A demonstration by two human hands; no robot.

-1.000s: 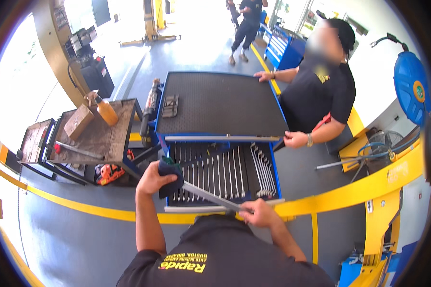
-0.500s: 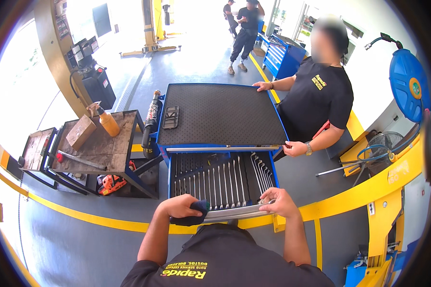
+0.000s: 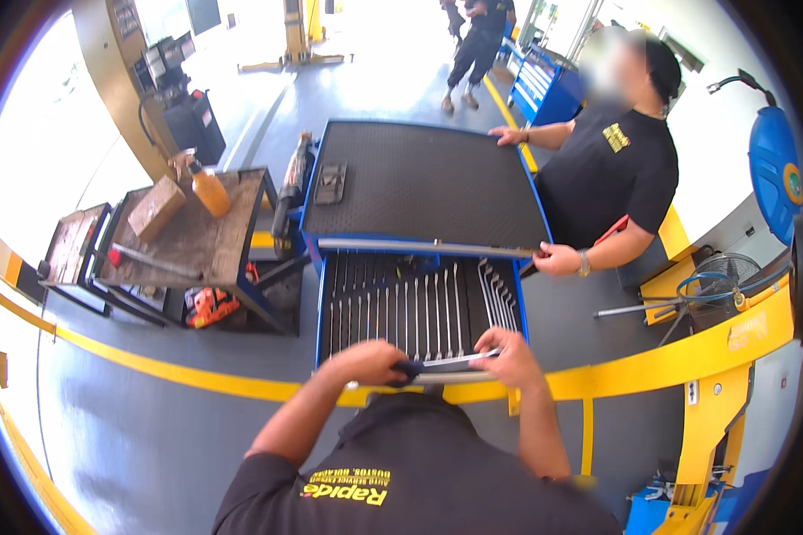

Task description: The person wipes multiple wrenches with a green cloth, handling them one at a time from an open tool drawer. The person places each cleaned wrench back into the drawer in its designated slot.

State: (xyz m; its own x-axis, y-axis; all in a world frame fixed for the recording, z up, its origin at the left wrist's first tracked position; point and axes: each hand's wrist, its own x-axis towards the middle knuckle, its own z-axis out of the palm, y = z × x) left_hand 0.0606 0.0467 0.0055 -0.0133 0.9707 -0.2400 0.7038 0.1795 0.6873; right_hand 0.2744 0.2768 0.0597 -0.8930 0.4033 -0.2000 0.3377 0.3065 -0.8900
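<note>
Over the pulled-out drawer (image 3: 524,312) of a blue tool cabinet, my right hand (image 3: 511,358) pinches one end of a silver wrench (image 3: 455,360). My left hand (image 3: 370,362) is closed on a dark cloth (image 3: 409,369), which wraps the wrench's other end. Both hands are just above the drawer's front edge. Inside lie a row of combination wrenches (image 3: 417,312), graded by size, and several offset wrenches (image 3: 498,299) on the right. Shorter tools at the back of the drawer are too small to make out.
A co-worker (image 3: 611,169) stands at the cabinet's right, with a hand at each of its right corners. On the black cabinet top (image 3: 428,183) lies a small dark tray (image 3: 331,183). A work cart (image 3: 241,223) with an orange spray bottle (image 3: 211,193) stands left. Yellow metalwork (image 3: 669,357) is at right.
A silver wrench now shows between my hands, which have drawn a little closer together. The cloth has shifted right with my left hand. The cabinet sits slightly higher in view.
</note>
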